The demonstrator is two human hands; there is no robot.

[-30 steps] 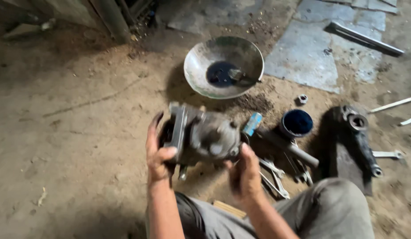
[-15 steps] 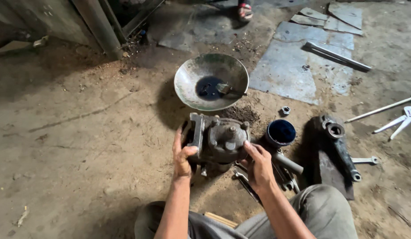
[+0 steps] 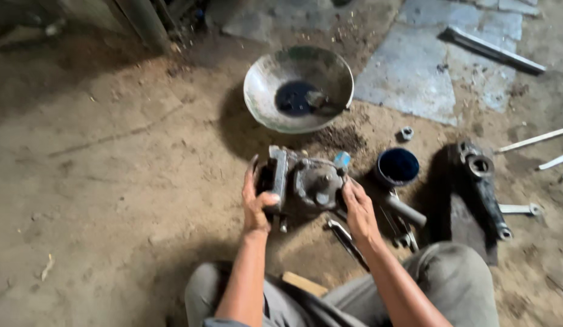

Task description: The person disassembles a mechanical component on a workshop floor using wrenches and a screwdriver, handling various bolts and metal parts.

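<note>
Both hands — left hand (image 3: 257,203), right hand (image 3: 358,209) — grasp a greasy grey metal gear housing (image 3: 305,181) on the dirt floor (image 3: 112,200), near a dented steel bowl (image 3: 263,97).

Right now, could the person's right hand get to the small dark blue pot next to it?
Probably yes. The right hand grips the grimy metal machine part, and the dark blue pot stands on the dirt just to its right. Only bare ground lies between them, though the hand would have to let go first.
</note>
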